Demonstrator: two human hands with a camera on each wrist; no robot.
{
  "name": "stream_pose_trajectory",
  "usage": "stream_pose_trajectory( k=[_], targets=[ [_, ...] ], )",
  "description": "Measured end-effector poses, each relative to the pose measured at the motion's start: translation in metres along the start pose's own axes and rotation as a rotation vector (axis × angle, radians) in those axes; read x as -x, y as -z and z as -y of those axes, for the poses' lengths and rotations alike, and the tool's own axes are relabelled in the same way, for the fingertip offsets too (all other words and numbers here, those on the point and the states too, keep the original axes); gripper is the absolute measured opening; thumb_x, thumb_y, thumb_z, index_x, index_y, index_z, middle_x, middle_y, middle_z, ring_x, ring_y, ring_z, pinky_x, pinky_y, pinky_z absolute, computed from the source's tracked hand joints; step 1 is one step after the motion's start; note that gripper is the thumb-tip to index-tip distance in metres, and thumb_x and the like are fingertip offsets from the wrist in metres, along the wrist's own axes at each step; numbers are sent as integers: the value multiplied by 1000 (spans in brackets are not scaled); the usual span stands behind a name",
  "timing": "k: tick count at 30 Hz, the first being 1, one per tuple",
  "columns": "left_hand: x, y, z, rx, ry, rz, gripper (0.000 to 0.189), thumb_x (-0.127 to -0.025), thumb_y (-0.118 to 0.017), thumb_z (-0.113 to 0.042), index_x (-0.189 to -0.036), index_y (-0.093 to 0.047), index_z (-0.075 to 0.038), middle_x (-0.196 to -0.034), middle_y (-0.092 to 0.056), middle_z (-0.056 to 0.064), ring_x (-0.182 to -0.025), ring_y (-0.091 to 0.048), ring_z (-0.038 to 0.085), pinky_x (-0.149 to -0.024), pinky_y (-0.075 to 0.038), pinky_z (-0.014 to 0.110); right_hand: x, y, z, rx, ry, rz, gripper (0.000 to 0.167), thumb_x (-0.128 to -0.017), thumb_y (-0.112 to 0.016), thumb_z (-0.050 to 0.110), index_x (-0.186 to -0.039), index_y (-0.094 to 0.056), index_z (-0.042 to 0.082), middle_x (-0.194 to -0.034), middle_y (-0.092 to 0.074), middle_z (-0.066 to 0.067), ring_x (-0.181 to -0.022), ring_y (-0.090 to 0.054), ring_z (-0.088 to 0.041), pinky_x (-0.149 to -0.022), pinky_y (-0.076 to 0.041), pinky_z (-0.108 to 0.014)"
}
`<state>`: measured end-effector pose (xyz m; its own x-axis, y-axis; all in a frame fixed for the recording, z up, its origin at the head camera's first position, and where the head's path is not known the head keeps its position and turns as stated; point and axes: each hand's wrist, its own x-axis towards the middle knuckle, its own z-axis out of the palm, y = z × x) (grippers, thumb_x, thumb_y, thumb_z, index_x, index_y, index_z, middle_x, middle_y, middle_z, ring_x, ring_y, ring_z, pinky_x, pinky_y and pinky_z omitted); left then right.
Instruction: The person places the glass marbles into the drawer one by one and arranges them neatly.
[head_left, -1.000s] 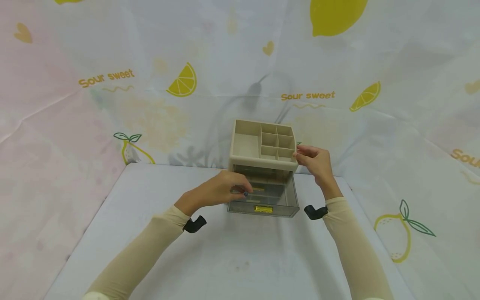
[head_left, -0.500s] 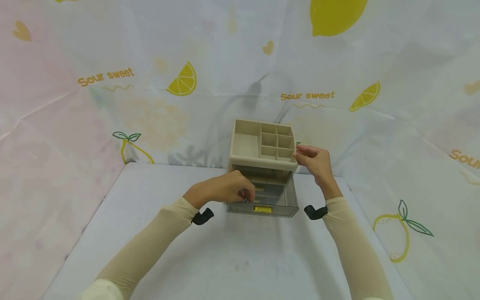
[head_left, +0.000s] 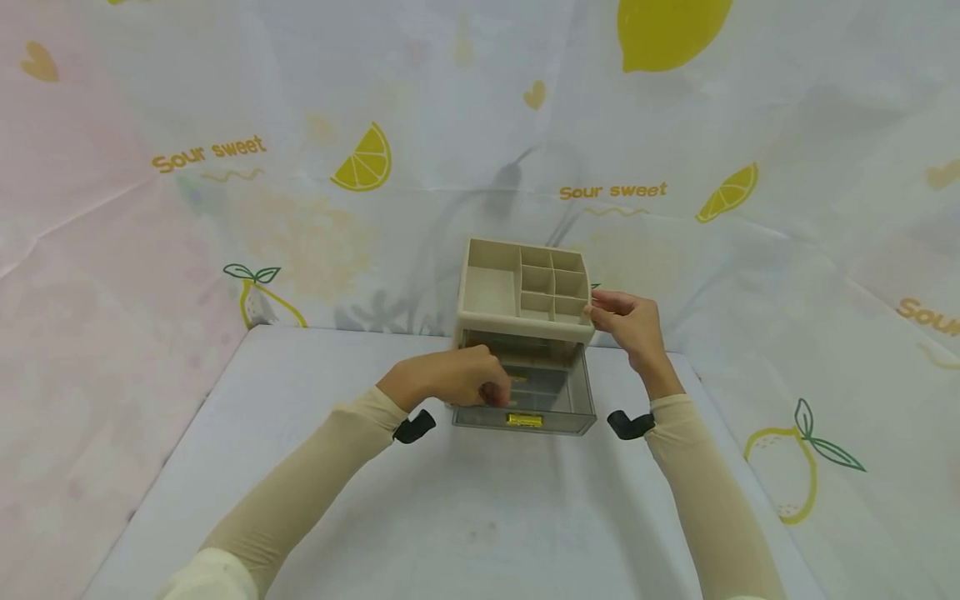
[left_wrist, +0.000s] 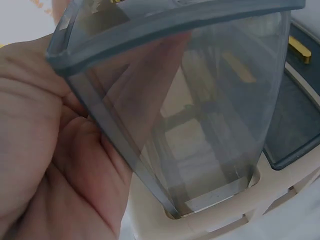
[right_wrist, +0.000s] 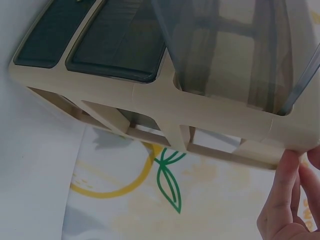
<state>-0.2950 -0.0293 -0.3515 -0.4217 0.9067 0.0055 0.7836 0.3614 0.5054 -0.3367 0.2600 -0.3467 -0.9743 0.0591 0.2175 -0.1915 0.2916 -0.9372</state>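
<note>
A big cloth (head_left: 465, 108) hangs along the far side and down the left and right, pale and wrinkly, with yellow lemons (head_left: 671, 33) and the words "Sour sweet" on it. In front of it is a white table (head_left: 450, 517). A cream box (head_left: 525, 325) stands at the far end of the table, close to the cloth. Its top has one large space on the left and six little ones on the right. Two long tan sleeves (head_left: 300, 492) reach in from the near side, one left and one right. The box's top drawer (head_left: 480, 416) is gray and see-through, and it sticks out toward the person. Below it I can see two dark drawers (right_wrist: 117, 40) that are pushed in. The left hand (head_left: 453, 377) is bent over the left part of the top drawer, its fingers curled down — the tips are hidden, so I can't tell if they have something or have let go. The right hand (head_left: 632, 329) pinches the box at its right edge between thumb and fingers. A bent black bit (head_left: 630, 425) pokes out at each wrist. Smallest is the shiny gold handle (head_left: 524, 420) on the front of the top drawer — just right of the left hand, and nearer.
</note>
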Motion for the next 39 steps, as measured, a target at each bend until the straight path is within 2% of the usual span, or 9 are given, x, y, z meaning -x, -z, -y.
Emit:
stream_pose_trajectory(
  k=[4,10,18,22,27,33,39],
  targets=[
    [-5,1,-2,-44,38,30,30,-83,-66,15,-90,-74,-13,-87,-69,-6,-79,-64,7,-70,-53,18,0,0,1,-12,4,-9,39,-86,-74,6,-120,-64,-10,-85,-68,5,-74,-67,-3,-69,-57,-20],
    [-10,3,-6,-88,135,90,36,-83,-63,17,-90,-75,-16,-86,-68,-7,-81,-63,7,-71,-53,20,-1,-1,2,-40,15,1,40,-85,-75,5,-120,-62,-12,-85,-69,4,-73,-67,-3,-69,-57,-20],
    [-11,1,-9,-27,221,110,52,-77,-53,29,-90,-75,-17,-91,-69,-5,-87,-64,10,-80,-56,29,2,-1,1,-41,0,-8,39,-85,-74,3,-119,-62,-13,-85,-69,1,-71,-66,-4,-67,-58,-20],
    [-10,0,-11,-24,246,112,51,-78,-54,29,-88,-74,-18,-89,-68,-6,-85,-64,10,-76,-55,25,2,-2,1,-36,-3,-4,37,-85,-74,2,-119,-64,-11,-83,-69,2,-71,-66,-5,-67,-58,-21],
    [-9,-1,-12,-33,237,97,46,-80,-56,26,-88,-73,-16,-86,-67,-6,-81,-63,9,-72,-54,21,2,-2,1,-27,-5,0,38,-85,-74,3,-119,-64,-10,-84,-68,3,-72,-66,-5,-68,-58,-21],
    [-7,-2,-13,-44,183,60,35,-84,-62,18,-92,-74,-14,-88,-69,-3,-80,-64,9,-70,-54,20,3,-1,0,-34,-11,-3,38,-84,-74,3,-119,-64,-10,-82,-68,5,-71,-66,-5,-69,-58,-21],
    [-6,-3,-11,-26,151,31,33,-83,-64,16,-93,-74,-14,-88,-69,-4,-79,-64,7,-70,-54,18,3,0,1,-31,4,-8,38,-84,-75,4,-118,-65,-10,-84,-69,4,-71,-66,-5,-68,-58,-21]
  ],
)
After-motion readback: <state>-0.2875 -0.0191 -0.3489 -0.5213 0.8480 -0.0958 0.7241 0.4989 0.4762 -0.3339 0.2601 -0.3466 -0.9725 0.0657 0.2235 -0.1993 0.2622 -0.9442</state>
